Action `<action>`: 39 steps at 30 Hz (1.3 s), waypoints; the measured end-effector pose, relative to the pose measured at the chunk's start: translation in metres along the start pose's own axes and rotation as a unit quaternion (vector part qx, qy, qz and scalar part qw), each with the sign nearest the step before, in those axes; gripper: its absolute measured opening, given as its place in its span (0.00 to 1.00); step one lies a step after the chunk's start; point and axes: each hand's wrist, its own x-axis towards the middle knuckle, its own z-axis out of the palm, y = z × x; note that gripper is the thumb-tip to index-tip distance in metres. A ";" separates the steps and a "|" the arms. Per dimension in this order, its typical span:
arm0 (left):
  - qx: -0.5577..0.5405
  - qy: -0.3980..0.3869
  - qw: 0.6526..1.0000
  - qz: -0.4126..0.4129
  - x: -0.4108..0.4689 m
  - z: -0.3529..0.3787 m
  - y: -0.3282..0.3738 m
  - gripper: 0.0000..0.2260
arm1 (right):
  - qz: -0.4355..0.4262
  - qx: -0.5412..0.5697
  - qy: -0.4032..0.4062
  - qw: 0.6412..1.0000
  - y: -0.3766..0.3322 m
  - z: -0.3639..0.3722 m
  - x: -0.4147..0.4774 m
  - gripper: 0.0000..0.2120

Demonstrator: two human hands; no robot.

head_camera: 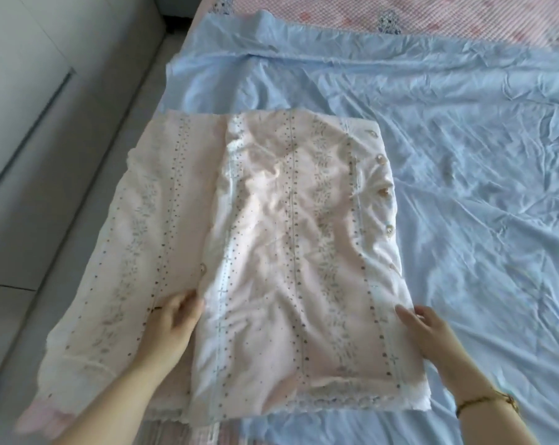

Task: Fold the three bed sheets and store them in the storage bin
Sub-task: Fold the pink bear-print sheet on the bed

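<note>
Two bare forearms enter from the bottom edge of the frame, one either side of the pink sheet point(291, 252). Left hand point(172, 326): lower left of centre, lying on the lower layer of the sheet, fingertips at the left edge of the folded-over top layer; motion blur, so cannot tell whether they pinch that edge or only touch it. Right hand point(429, 332): lower right of centre, fingers straight and laid against the right edge of the fold, gripping nothing. Hands well apart, the width of the top layer between them. Gold bracelet point(496, 401) on the right wrist. Pink sheet: pale pink, printed with dotted and floral stripes running up the frame, partly folded; the top layer covers the right portion and one layer lies exposed at left, reaching toward the bed's left side. Row of small buttons point(382, 162) along its right edge; lace trim point(304, 406) along its near edge. It lies on a light blue sheet point(448, 155), spread out and creased, filling the right and upper middle of the frame. Pink checked bed cover point(400, 14) visible beyond the blue sheet, top right. Grey tiled floor point(31, 220) at left; white panel point(31, 43) at upper left.
</note>
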 end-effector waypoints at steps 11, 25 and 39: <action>0.079 -0.043 0.996 0.026 -0.042 -0.011 -0.030 0.09 | -0.028 -0.010 0.103 0.994 0.023 0.017 -0.061 0.23; 0.011 -0.040 0.999 -0.015 -0.072 -0.006 -0.090 0.12 | -0.512 -0.433 -0.066 0.739 0.042 0.165 -0.118 0.06; -0.420 0.245 0.845 -0.225 -0.021 -0.071 -0.134 0.13 | -0.385 -0.425 -0.025 0.819 -0.043 0.249 -0.071 0.42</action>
